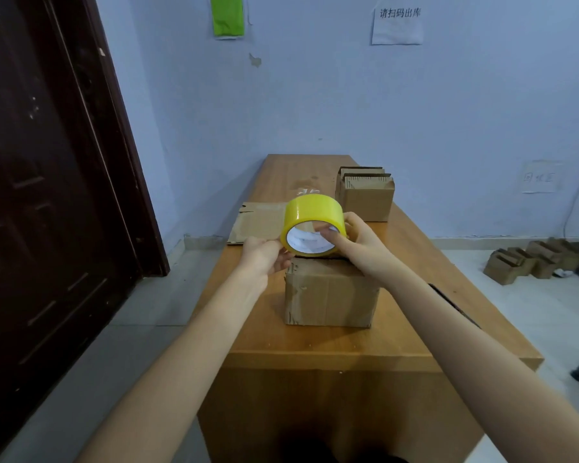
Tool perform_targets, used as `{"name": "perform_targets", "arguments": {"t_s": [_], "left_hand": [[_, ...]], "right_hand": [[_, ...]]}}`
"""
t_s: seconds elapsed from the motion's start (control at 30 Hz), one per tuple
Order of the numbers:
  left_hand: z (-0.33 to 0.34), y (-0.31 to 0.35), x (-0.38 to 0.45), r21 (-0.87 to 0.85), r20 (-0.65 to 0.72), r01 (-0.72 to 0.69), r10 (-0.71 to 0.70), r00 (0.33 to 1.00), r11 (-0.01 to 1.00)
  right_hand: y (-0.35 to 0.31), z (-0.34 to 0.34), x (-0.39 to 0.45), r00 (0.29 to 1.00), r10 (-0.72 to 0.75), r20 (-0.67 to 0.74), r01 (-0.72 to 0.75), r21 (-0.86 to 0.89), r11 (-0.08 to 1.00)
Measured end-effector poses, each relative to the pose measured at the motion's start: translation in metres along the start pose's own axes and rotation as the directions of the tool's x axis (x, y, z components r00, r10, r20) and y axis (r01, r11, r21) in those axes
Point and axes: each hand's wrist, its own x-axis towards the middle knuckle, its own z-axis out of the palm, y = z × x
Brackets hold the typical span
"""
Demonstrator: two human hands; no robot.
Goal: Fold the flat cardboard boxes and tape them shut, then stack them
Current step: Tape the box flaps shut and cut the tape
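A yellow roll of tape (310, 213) is held just above a folded cardboard box (330, 294) in the middle of the wooden table (315, 349). My right hand (358, 243) grips the roll, thumb inside its white core and fingers round the outside. My left hand (264, 253) pinches at the roll's lower left edge. A flat unfolded box (256, 222) lies at the table's left edge behind the roll. Another cardboard box (365, 193) stands at the far right with flat cardboard pieces upright in it.
A dark brown door (47, 182) fills the left side. A blue wall (315, 95) stands behind the table, with a white paper notice (397, 23) and a green sheet (228, 15). Several small cardboard boxes (532, 262) sit on the floor at the right.
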Motion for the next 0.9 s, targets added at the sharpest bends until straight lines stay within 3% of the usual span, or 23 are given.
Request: {"name": "perform_targets", "arguments": {"t_s": [0.13,0.37,0.53,0.73,0.9], "left_hand": [[0.006,-0.001,0.009,0.019,-0.056,-0.042,0.043,0.998,0.999],[0.006,-0.002,0.011,-0.086,-0.045,-0.035,0.032,0.998,0.996],[0.006,-0.003,0.005,-0.115,-0.025,-0.069,0.066,0.997,0.991],[0.0,-0.004,-0.007,-0.154,0.032,-0.126,0.132,0.991,0.98],[0.001,-0.009,-0.006,-0.093,-0.024,-0.183,0.182,0.983,0.979]], "right_hand": [[0.002,0.011,0.0,0.995,-0.052,-0.089,0.046,-0.072,0.996],[0.002,0.02,0.001,0.963,-0.124,-0.24,0.124,-0.016,0.992],[0.006,0.016,0.003,0.937,-0.07,-0.343,0.086,0.031,0.996],[0.006,0.009,0.011,0.966,0.02,-0.257,-0.009,0.042,0.999],[0.006,0.01,0.011,0.975,0.02,-0.221,-0.004,0.069,0.998]]}}
